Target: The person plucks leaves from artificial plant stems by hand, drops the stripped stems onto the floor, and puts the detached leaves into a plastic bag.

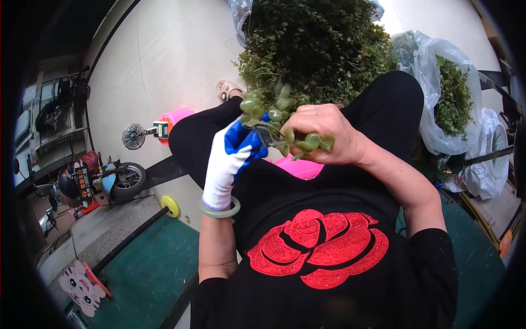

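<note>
My left hand [233, 154], in a white glove with blue-coated fingers, is closed around the thin stems of a small bunch of green leafy sprigs [252, 107]. Their round, glossy leaves look like artificial greenery. Close beside it, my bare right hand [324, 131] is curled shut on the same bunch, and more round leaves hang below its fingers. Where the stems run between the two hands is partly hidden. A pale green bangle [219, 213] circles my left wrist. Just beyond my hands rises a large heap of small-leaved greenery [318, 49].
A clear plastic bag [430, 109] of similar greenery stands at the right, near a white bag [485, 175]. To the left are a small fan [134, 136] and a scooter wheel [129, 180]. Green surfaces [148, 268] lie on both sides of me.
</note>
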A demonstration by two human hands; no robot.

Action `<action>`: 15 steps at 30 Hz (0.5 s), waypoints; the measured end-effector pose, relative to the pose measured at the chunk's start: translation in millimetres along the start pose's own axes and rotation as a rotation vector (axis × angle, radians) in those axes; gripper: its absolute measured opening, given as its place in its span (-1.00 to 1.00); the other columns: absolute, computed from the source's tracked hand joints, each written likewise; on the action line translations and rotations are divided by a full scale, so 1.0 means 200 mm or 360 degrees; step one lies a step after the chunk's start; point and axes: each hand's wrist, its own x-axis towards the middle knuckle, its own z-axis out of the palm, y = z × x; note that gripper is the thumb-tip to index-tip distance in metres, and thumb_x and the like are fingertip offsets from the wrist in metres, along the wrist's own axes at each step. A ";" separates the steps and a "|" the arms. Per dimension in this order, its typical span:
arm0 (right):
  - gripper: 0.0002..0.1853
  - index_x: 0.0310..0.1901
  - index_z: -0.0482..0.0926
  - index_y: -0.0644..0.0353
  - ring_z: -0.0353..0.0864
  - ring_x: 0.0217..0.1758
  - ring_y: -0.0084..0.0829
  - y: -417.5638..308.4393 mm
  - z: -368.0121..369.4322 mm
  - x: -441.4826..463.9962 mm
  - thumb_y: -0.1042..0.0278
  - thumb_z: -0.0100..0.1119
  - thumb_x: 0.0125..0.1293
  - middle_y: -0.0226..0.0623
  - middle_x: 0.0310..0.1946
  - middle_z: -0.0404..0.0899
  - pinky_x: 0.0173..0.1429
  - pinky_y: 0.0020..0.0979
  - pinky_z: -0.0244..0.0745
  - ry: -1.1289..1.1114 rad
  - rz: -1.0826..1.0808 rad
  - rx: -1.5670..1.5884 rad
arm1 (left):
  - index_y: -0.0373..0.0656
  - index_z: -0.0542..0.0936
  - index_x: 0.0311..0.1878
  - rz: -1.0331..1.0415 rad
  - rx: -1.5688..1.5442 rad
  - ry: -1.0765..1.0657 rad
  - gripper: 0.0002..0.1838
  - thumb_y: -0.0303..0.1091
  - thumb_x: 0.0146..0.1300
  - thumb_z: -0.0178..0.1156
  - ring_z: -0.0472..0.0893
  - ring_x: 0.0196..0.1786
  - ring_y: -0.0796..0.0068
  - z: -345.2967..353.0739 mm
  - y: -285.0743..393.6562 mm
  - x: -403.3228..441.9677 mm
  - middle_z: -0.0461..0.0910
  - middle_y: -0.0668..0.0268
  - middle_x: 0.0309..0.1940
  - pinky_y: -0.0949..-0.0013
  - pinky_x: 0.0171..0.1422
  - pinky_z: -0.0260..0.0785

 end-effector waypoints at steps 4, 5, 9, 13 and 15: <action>-0.80 -0.41 0.48 0.13 0.54 -0.47 -0.23 -0.02 0.00 0.01 0.31 0.32 0.00 -0.29 -0.57 0.49 -0.39 -0.28 0.43 -0.0069 -0.0079 -0.0102 | -0.30 0.59 -0.21 -0.0092 0.0096 -0.0281 -0.75 -0.27 0.27 0.17 0.49 -0.42 0.76 -0.06 -0.01 0.01 0.57 0.46 -0.45 0.60 -0.33 0.33; -0.81 -0.43 0.47 0.13 0.53 -0.48 -0.21 -0.01 0.01 0.00 0.30 0.30 0.03 -0.27 -0.57 0.49 -0.40 -0.26 0.42 -0.0045 -0.0114 -0.0107 | -0.30 0.59 -0.23 -0.0097 0.0121 -0.0243 -0.78 -0.31 0.26 0.16 0.49 -0.43 0.76 -0.04 0.00 0.01 0.56 0.45 -0.46 0.60 -0.36 0.32; -0.77 -0.28 0.58 0.14 0.59 -0.42 -0.22 -0.06 -0.07 0.00 0.30 0.33 0.02 -0.26 -0.49 0.57 -0.34 -0.30 0.48 -0.0314 -0.0142 0.0169 | -0.32 0.60 -0.29 -0.0140 0.0095 -0.0183 -0.81 -0.36 0.19 0.19 0.46 -0.48 0.75 -0.02 0.08 -0.03 0.55 0.43 -0.52 0.62 -0.41 0.28; -0.64 0.04 0.53 0.33 0.61 -0.20 -0.53 -0.13 -0.41 0.05 0.47 0.11 0.18 -0.25 -0.09 0.62 -0.12 -0.45 0.55 0.0386 0.0237 0.0630 | -0.33 0.56 -0.35 -0.0157 0.0041 -0.0568 -0.63 -0.15 0.03 0.34 0.39 -0.48 0.77 -0.13 0.10 -0.06 0.51 0.46 -0.53 0.63 -0.41 0.22; -0.43 0.19 0.39 0.39 0.56 -0.06 -0.37 -0.13 -0.45 0.09 0.20 0.08 0.19 -0.04 0.02 0.54 -0.16 -0.44 0.51 0.0492 0.0146 0.0396 | -0.36 0.56 -0.36 -0.0164 0.0099 -0.0696 -0.59 -0.13 0.01 0.37 0.41 -0.48 0.73 -0.13 0.10 -0.05 0.51 0.43 -0.53 0.61 -0.40 0.25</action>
